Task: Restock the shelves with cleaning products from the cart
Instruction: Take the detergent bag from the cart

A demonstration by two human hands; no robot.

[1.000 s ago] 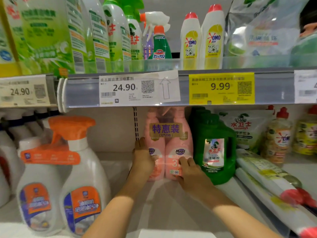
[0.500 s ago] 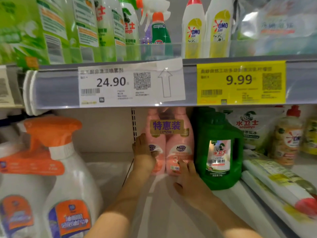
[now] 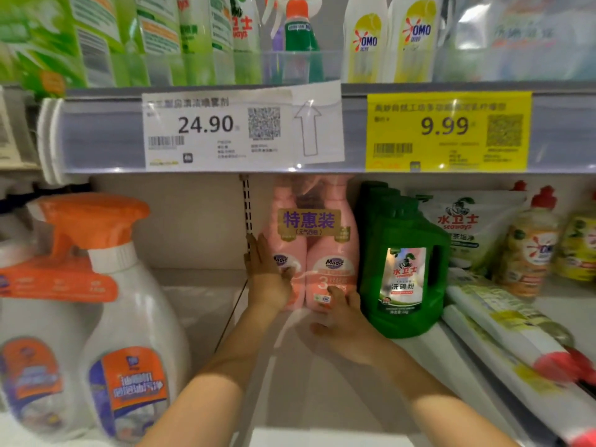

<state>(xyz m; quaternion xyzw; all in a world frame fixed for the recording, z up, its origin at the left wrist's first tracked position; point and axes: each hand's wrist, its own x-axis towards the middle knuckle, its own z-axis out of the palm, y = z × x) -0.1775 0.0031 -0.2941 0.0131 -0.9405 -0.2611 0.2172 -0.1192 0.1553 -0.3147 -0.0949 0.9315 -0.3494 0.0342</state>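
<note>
Pink twin-pack (image 3: pixel 317 253) stands upright deep on the shelf (image 3: pixel 200 311), green jug (image 3: pixel 403 262) just at its 3 o'clock. Left hand (image 3: pixel 267 279) lies flat against its 9 o'clock side, and right hand (image 3: pixel 345 321) has straight fingers touching the base at 5. It's likely heavy with slick film, so hold low on both flanks.

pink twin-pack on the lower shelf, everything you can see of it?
The pink twin-pack is two plastic-looking pink bottles bundled side by side in what looks like clear film, a gold band with purple characters across both, a Magic logo on each. It stands upright deep on the lower shelf, tops hidden behind the price rail above. The green jug stands close on its right; contact unclear. The left hand lies flat against its left side; the right hand touches its lower front.
</note>
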